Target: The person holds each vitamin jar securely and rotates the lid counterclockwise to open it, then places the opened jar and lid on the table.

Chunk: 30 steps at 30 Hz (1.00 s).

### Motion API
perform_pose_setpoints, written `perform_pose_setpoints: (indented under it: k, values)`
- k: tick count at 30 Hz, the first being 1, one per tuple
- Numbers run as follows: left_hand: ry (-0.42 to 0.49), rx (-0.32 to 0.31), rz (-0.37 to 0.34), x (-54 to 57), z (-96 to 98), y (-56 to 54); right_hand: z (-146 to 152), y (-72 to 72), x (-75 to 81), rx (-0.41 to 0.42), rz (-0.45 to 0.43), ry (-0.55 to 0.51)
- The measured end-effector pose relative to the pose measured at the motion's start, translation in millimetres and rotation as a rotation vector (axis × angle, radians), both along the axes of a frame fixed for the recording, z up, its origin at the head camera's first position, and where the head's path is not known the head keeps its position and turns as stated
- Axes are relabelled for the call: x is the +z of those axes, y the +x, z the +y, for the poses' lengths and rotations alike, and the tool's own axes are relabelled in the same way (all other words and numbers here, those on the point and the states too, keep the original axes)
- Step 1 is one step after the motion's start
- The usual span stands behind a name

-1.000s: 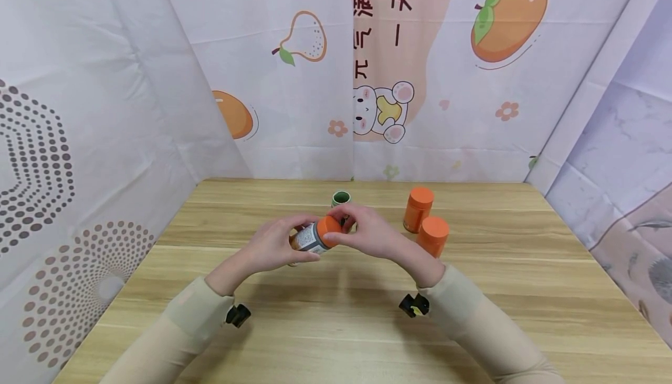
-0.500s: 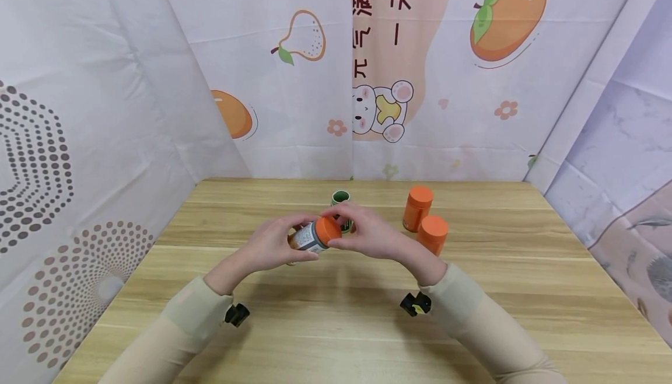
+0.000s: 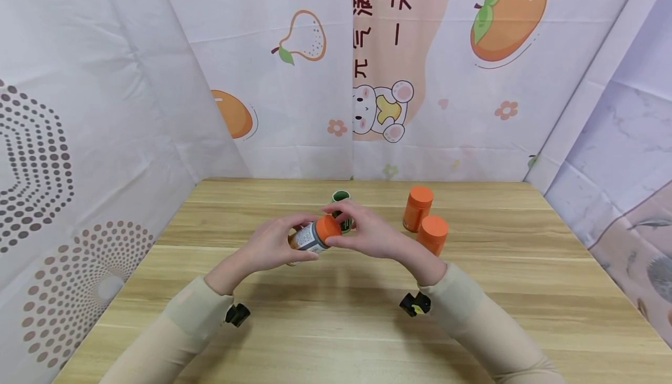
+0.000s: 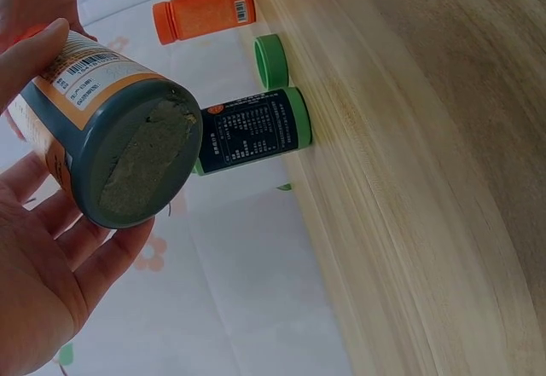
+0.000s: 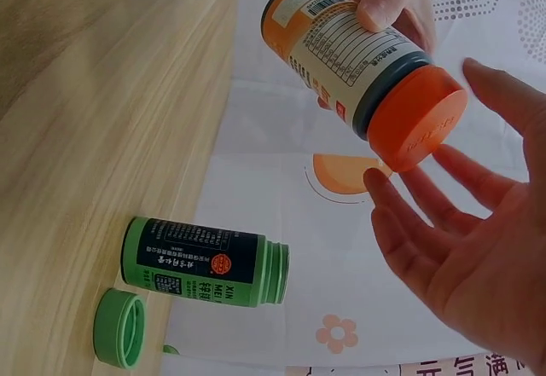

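Observation:
A grey pill bottle [image 3: 307, 238] with a white and orange label is held tilted over the table by my left hand [image 3: 274, 243], thumb and fingers round its body. Its orange cap [image 5: 416, 120] points toward my right hand [image 3: 370, 233]. In the right wrist view, that hand's fingers spread around the cap, and the thumb stands a little off its edge. The bottle's dark base [image 4: 141, 159] faces the left wrist camera. Behind the hands stands an uncapped green bottle [image 5: 205, 261] with a dark label, partly hidden by my right hand in the head view.
The green cap [image 5: 119, 328] lies on the wooden table [image 3: 336, 337] beside the green bottle. To the right stand two orange bottles with orange lids, a farther one [image 3: 418, 209] and a nearer one [image 3: 433, 235]. Printed curtains [image 3: 294, 110] hang behind the table.
My right hand's fingers have shifted slightly around the orange cap and stand a little more apart from it now. The left hand and the bottle have hardly moved.

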<state>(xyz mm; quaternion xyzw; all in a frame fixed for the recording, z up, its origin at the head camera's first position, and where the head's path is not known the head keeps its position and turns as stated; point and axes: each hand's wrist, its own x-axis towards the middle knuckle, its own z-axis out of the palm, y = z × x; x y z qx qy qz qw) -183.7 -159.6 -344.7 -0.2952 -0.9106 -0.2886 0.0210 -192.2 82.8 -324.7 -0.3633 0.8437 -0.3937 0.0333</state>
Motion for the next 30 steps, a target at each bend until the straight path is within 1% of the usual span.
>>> perform_pose_setpoints:
  k: [4,7,9,12,17,23,30]
  values:
    - [0.007,0.000,-0.006,-0.3,0.2,-0.7,-2.5,-0.1,0.4,-0.089,-0.042,0.011]
    - [0.000,0.000,-0.006,-0.6,0.2,-1.1,-4.8,-0.2,-0.2,-0.148,-0.061,0.042]
    - [-0.005,0.003,-0.007,-0.6,0.1,-1.2,-6.3,-0.2,-0.4,-0.175,-0.066,0.063]
    - [-0.007,0.009,-0.011,-0.4,0.1,-0.9,-7.4,-0.4,-1.7,-0.196,-0.072,0.082]
    - [-0.015,0.019,-0.019,0.5,0.7,0.1,-8.1,-0.9,-3.7,-0.187,-0.074,0.071]
    - [-0.020,0.013,-0.007,-1.3,0.8,-0.5,-6.0,-0.6,-2.9,-0.127,-0.033,0.058]
    - [-0.012,0.014,-0.007,-0.3,1.0,0.3,-3.3,0.4,-1.1,-0.064,0.015,0.046]
